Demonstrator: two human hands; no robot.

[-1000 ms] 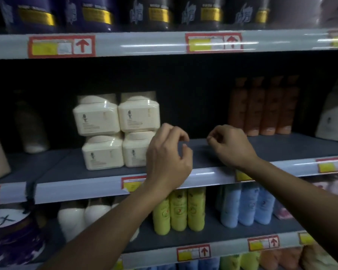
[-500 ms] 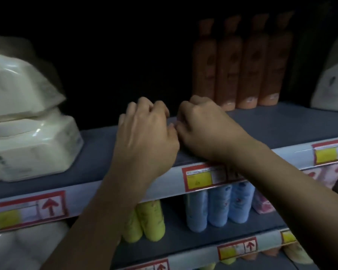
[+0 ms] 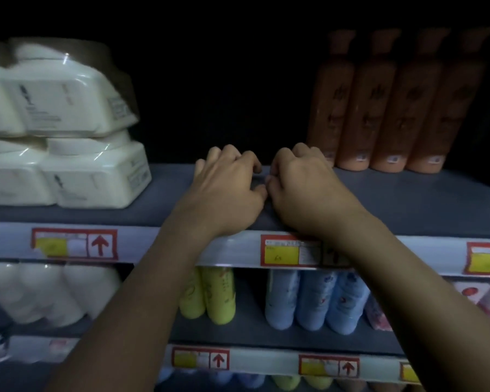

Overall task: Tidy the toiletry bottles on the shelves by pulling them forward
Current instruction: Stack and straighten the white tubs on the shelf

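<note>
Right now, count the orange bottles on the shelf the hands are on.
4 orange bottles stand upright in a row at the shelf's back right, beyond the right hand. More may be hidden behind them.

Both forearms reach forward and up. Left hand (image 3: 224,190) and right hand (image 3: 303,188) lie palm-down, side by side, thumbs touching, fingers (image 3: 232,154) curled under, holding nothing.
</note>
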